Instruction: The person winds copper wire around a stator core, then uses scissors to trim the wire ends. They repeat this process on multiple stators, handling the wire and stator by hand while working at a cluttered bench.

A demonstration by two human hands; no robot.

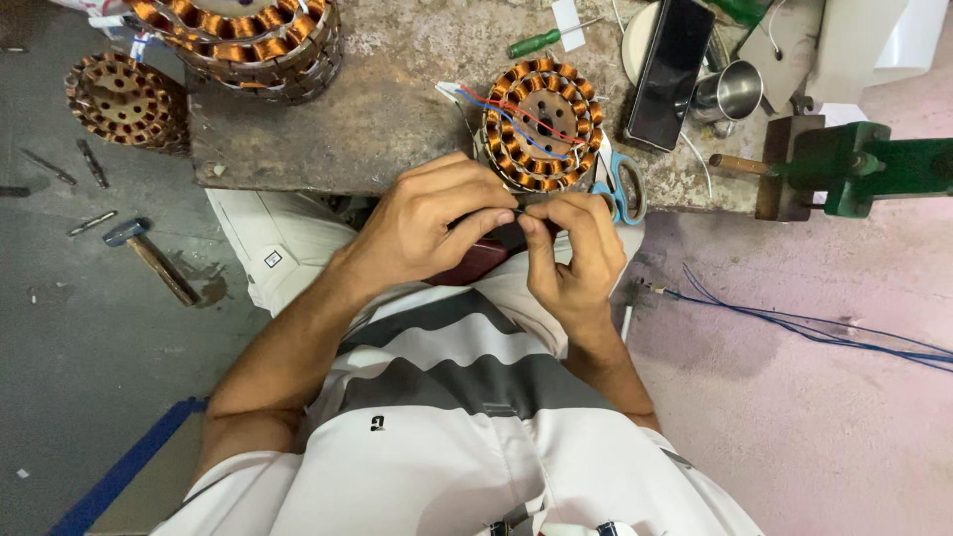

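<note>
Copper-wound stator [542, 124] sits at the table [377, 119] edge (blue scissors [620, 184] just beside it); left hand [432, 218] and right hand [571, 253] pinch a thin wire [520, 210] between fingertips just below it.

a worn, stained workbench [377, 109] stands at the far side. the floor [60, 328] is dark grey on the left, pinkish on the right.

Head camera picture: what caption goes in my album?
Both hands pinch a thin wire beside a copper-wound stator on the workbench.
</note>
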